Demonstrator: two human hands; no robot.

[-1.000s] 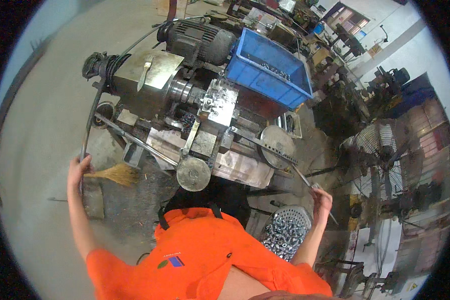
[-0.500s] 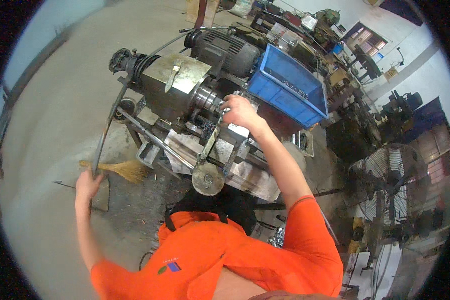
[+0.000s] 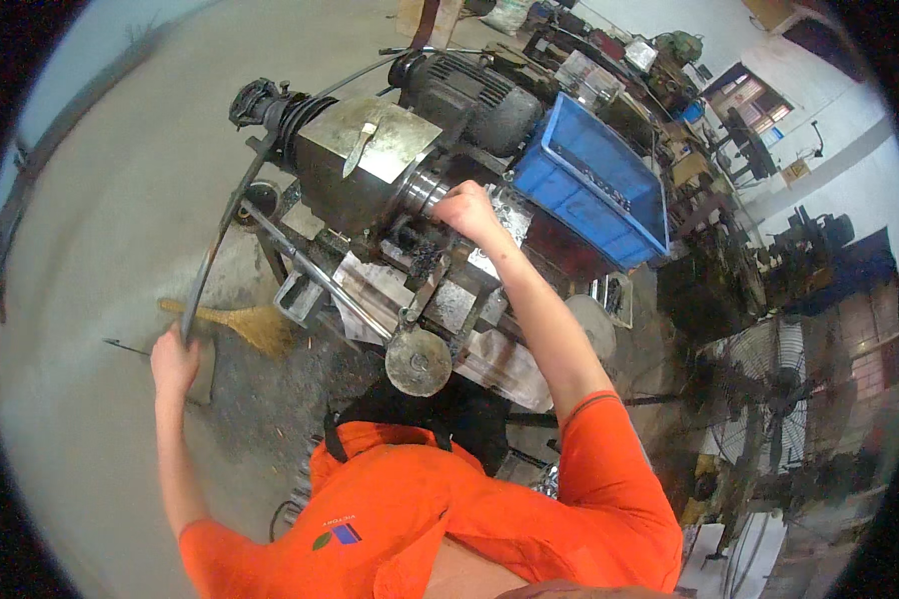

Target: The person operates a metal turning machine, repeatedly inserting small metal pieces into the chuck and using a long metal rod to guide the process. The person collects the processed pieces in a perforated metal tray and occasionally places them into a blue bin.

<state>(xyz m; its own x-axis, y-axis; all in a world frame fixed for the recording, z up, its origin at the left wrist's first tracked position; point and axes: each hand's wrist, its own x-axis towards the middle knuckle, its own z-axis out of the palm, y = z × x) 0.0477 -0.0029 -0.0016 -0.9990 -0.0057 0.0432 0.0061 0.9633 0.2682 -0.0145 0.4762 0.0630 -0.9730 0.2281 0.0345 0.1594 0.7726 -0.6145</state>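
Observation:
My left hand (image 3: 175, 361) is closed round the lower end of a long metal lever (image 3: 213, 255), which slants up to the back of a small lathe (image 3: 345, 200). At the front of the lathe's shiny round spindle nose (image 3: 425, 190), my right hand (image 3: 465, 208) has its fingers pinched together. Whatever those fingers hold is hidden behind the hand. A flat brush (image 3: 360, 150) lies on the metal plate atop the headstock. Below my right forearm are the tool slide (image 3: 452, 304) and a round handwheel (image 3: 419, 362).
Behind my right hand stands a blue plastic crate (image 3: 594, 190) with small dark parts inside. A ribbed electric motor (image 3: 474, 100) sits behind the headstock. On the floor at left lies a straw broom (image 3: 255, 324). A large caged fan (image 3: 779, 389) stands at right.
My right hand has moved left, closer to the spindle nose, and its fingers have drawn together there. My left hand keeps its grip on the lever. The whole view has shifted slightly.

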